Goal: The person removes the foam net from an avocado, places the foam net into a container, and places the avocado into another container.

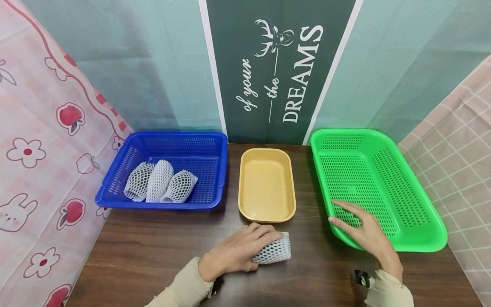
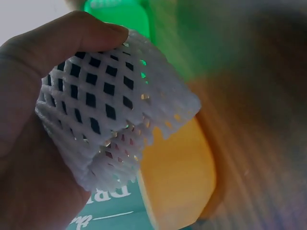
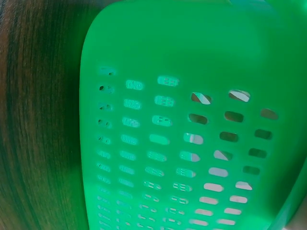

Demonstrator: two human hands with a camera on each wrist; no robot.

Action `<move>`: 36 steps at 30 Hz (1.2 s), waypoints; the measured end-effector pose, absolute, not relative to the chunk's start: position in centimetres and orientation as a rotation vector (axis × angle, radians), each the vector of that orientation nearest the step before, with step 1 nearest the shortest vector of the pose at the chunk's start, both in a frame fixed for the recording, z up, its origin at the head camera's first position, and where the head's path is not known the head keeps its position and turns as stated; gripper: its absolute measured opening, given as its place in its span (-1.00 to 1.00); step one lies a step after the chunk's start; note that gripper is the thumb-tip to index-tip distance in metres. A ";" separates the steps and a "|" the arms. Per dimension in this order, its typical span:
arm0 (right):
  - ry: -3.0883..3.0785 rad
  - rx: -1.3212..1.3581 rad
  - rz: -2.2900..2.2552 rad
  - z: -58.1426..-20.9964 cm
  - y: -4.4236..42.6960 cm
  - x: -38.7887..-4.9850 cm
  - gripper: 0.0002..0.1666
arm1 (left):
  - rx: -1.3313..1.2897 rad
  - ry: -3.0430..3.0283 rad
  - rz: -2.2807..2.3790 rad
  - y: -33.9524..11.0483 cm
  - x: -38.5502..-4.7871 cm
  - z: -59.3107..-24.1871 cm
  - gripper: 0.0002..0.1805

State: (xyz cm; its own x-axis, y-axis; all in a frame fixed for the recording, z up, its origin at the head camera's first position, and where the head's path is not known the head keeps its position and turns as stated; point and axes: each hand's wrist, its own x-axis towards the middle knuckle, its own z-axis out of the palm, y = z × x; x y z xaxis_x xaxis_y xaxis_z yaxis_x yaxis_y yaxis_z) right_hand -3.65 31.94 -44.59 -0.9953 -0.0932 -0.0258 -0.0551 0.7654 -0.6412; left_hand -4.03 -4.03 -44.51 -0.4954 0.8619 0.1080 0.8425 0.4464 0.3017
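2 hands: left (image 1: 243, 247) grips netting (image 1: 275, 250); right (image 1: 368, 232), spread, maybe touches basket (image 1: 353, 183); backdrop (image 1: 281, 70) reads "DREAMS".

A big green basket (image 3: 158, 45) fills most of the right wrist view, with rows of little holes (some look pink or white inside). Brown counter (image 3: 38, 115) shows along the left.

Wood shows at the left of the table (image 1: 130, 251), leaving a hand room in front of the blue basket (image 1: 157, 206), and narrower lanes run to the far edge on either side of the tray (image 1: 267, 187). The backdrop (image 1: 180, 85) closes that edge; the left hand (image 1: 239, 249) and net (image 1: 274, 249) obstruct the tray's near side, the right hand (image 1: 368, 234) the green basket's (image 1: 422, 246) near left corner.
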 end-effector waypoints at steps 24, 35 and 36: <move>2.898 -0.117 -1.048 -44.8 31.8 -3.6 -0.34 | 1.402 2.583 0.402 -3.6 -3.9 -47.5 0.11; 2.893 -0.121 -1.062 -44.6 32.0 -3.7 -0.35 | 1.250 2.640 0.396 -4.7 -3.1 -46.5 -0.02; 2.893 -0.121 -1.061 -44.6 32.0 -3.7 -0.35 | 1.242 2.649 0.397 -4.9 -3.2 -46.5 -0.05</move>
State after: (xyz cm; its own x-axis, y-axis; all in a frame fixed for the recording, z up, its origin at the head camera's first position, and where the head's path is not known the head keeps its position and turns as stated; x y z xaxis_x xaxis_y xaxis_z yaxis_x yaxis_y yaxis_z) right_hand -3.72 31.97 -44.61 -0.9952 -0.0937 -0.0271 -0.0540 0.7603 -0.6473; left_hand -3.18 -4.88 -46.51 -0.6313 0.7735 -0.0566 0.7229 0.6133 0.3182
